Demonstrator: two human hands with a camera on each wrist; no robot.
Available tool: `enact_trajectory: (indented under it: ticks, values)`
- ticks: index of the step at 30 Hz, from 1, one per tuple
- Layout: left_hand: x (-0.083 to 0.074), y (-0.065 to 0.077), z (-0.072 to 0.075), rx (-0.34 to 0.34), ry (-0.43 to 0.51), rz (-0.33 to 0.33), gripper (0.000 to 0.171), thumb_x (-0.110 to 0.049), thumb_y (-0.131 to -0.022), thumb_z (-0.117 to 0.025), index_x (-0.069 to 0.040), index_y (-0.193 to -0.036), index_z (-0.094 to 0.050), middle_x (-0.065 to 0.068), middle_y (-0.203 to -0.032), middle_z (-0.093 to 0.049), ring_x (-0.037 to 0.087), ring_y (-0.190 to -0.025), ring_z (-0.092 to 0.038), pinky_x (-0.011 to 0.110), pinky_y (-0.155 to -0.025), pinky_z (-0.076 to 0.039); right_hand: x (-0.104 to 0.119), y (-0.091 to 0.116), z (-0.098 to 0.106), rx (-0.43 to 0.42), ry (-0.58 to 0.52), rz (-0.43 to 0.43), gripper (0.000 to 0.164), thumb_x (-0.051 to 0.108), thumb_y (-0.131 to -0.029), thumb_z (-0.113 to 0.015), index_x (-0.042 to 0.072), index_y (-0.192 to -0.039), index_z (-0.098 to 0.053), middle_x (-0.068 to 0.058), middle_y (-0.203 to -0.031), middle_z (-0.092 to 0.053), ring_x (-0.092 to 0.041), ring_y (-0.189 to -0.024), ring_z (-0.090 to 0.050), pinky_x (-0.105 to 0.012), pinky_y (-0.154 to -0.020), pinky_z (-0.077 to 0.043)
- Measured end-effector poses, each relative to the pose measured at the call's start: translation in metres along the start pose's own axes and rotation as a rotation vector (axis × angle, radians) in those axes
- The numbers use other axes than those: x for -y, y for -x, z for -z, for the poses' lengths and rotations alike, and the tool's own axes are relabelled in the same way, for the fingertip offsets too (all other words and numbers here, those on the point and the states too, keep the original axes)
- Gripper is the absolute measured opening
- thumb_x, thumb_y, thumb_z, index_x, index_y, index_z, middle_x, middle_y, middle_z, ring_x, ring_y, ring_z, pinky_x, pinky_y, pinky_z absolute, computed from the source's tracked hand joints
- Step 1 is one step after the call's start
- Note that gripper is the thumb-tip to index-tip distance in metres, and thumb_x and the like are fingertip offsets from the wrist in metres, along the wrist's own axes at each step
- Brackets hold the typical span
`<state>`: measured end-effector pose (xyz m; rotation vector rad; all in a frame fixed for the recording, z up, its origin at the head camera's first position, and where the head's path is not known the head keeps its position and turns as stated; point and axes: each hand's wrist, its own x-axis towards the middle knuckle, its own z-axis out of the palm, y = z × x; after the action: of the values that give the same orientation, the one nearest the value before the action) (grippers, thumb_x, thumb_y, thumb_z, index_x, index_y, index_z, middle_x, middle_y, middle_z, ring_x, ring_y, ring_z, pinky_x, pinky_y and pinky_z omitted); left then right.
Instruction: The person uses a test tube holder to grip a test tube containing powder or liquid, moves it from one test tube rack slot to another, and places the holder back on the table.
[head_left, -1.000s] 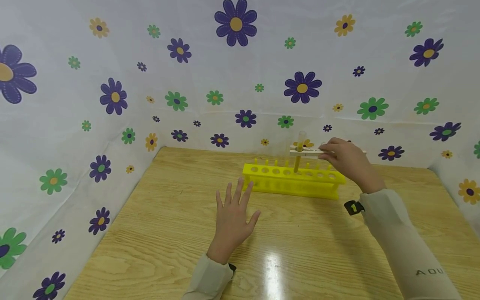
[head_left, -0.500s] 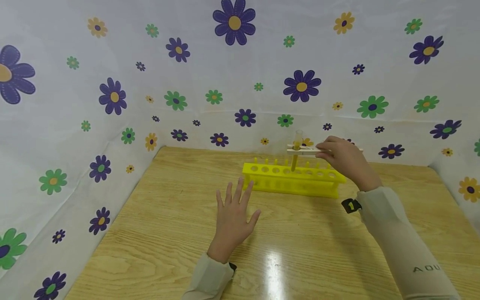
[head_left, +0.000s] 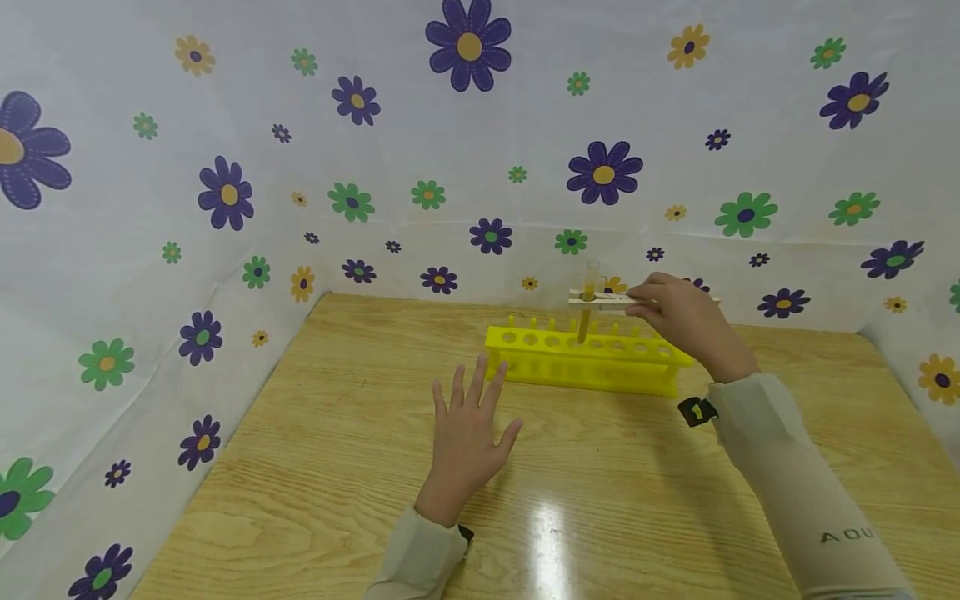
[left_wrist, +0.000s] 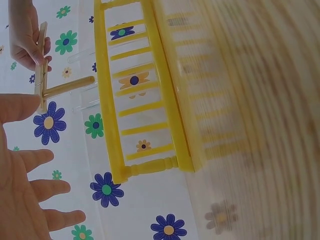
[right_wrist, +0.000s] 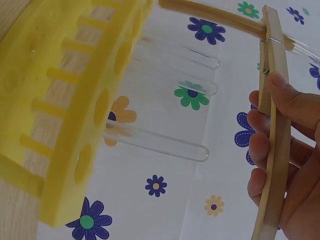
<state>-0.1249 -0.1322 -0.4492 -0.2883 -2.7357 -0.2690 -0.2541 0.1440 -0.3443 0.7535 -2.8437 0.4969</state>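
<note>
My right hand (head_left: 686, 321) grips a wooden test tube holder (head_left: 611, 302) by its handle. Its jaws clasp a glass test tube (head_left: 584, 321) with yellow-brown liquid inside, which stands nearly upright, leaning slightly. The tube's rounded bottom overlaps the holes of the yellow test tube rack (head_left: 551, 353) in the head view; in the left wrist view the bottom (left_wrist: 90, 80) appears above the rack's top bar. In the right wrist view, thumb and fingers wrap the wooden holder (right_wrist: 277, 135). My left hand (head_left: 467, 437), fingers spread, is palm-down before the rack's left end.
Behind the rack's holes, clear test tubes (right_wrist: 165, 145) sit upside down along its peg row. The rack stands toward the back of the wooden table (head_left: 360, 467), close to a white flower-patterned sheet (head_left: 412, 150). More of this sheet hangs at left and right.
My right hand has moved a little to the left, carrying the holder and the test tube along above the rack. The left hand and the rack have stayed put.
</note>
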Motion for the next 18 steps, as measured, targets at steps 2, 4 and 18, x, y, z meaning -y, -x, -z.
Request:
enact_trajectory:
  ticks: [2,4,18]
  values:
    - [0.0002,0.0002,0.0004,0.004,0.002,0.002,0.072,-0.044,-0.090,-0.056,-0.021,-0.151,-0.024,0.011,-0.156,-0.025,0.041,-0.140,-0.027,0.067,-0.106,-0.020,0.0008,-0.0007,-0.0007,0.002,-0.002,-0.002,0.031,0.019,-0.091,-0.060,0.000,-0.115,-0.065,-0.015,-0.103,-0.066,-0.028,-0.089,-0.062,-0.045,-0.083,-0.051]
    - [0.0005,0.0004,0.0006,0.003,0.005,0.002,0.072,-0.044,-0.090,-0.056,-0.020,-0.150,-0.024,0.011,-0.156,-0.024,0.041,-0.140,-0.027,0.068,-0.106,-0.021,0.0013,-0.0012,-0.0015,0.003,-0.004,-0.001,0.031,0.018,-0.091,-0.060,0.000,-0.115,-0.065,-0.015,-0.103,-0.065,-0.028,-0.087,-0.061,-0.044,-0.082,-0.052]
    - [0.0045,0.0000,-0.0014,-0.018,-0.027,-0.011,0.074,-0.044,-0.089,-0.057,-0.020,-0.150,-0.025,0.014,-0.153,-0.031,0.042,-0.138,-0.029,0.068,-0.105,-0.023,0.0018,-0.0047,-0.0077,-0.030,0.008,0.042,0.028,0.017,-0.090,-0.063,0.000,-0.111,-0.068,-0.014,-0.099,-0.067,-0.026,-0.083,-0.062,-0.042,-0.078,-0.053]
